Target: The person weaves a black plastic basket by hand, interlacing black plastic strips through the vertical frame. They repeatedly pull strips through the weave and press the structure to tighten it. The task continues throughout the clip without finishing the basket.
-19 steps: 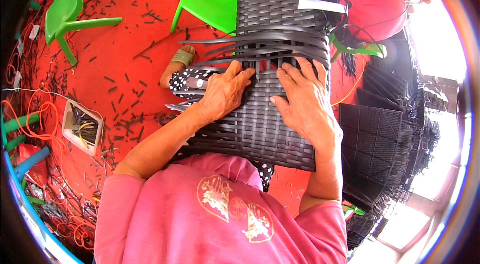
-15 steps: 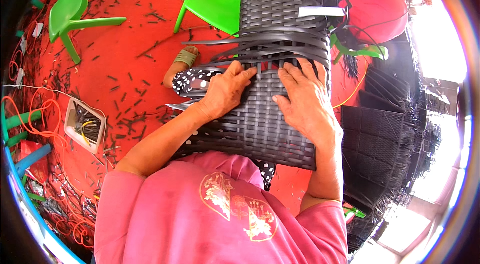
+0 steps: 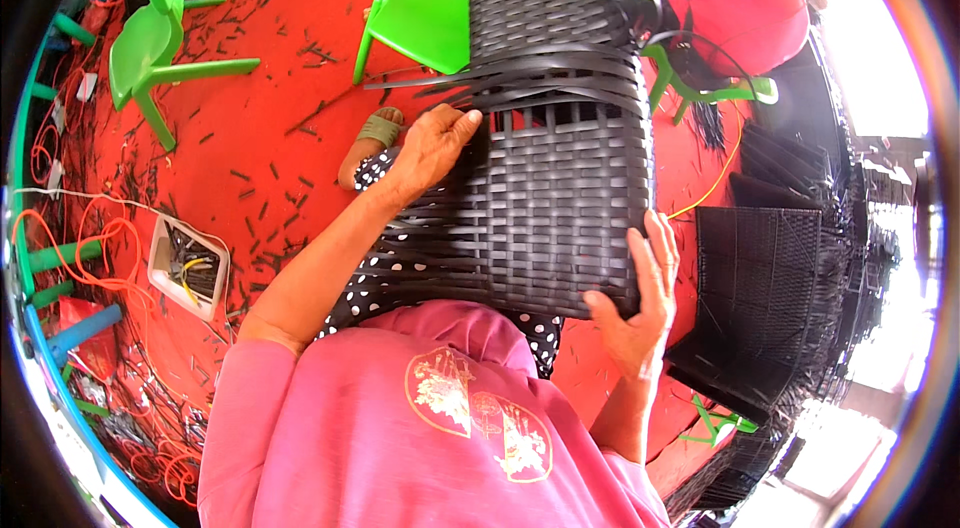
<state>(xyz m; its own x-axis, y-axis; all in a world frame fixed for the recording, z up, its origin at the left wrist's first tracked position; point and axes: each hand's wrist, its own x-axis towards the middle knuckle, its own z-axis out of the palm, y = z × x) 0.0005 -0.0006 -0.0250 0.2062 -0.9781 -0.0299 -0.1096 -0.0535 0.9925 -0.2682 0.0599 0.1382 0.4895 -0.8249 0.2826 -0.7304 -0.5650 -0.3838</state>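
A black woven panel [image 3: 565, 203] lies across the person's lap, its near end over the dotted trousers [image 3: 540, 336]. Its long axis runs away from the chest, nearly straight toward the upper edge of the view, the far end reaching past a green chair [image 3: 425, 23]. The short near edge lies crosswise, slanting slightly down to the right. Loose black strips [image 3: 560, 88] cross the panel beyond its middle, at right angles to the long axis, with a row of gaps just on their near side; more strip ends stick out leftward.

The left hand [image 3: 432, 148] is at the left edge beside these gaps, fingers curled and thumb pointing right; whether it pinches a strip, I cannot tell. The right hand [image 3: 640, 293] is at the near right corner, thumb spread wide from the fingers, which point away along the right edge. Dark scraps litter the red floor [image 3: 330, 138].
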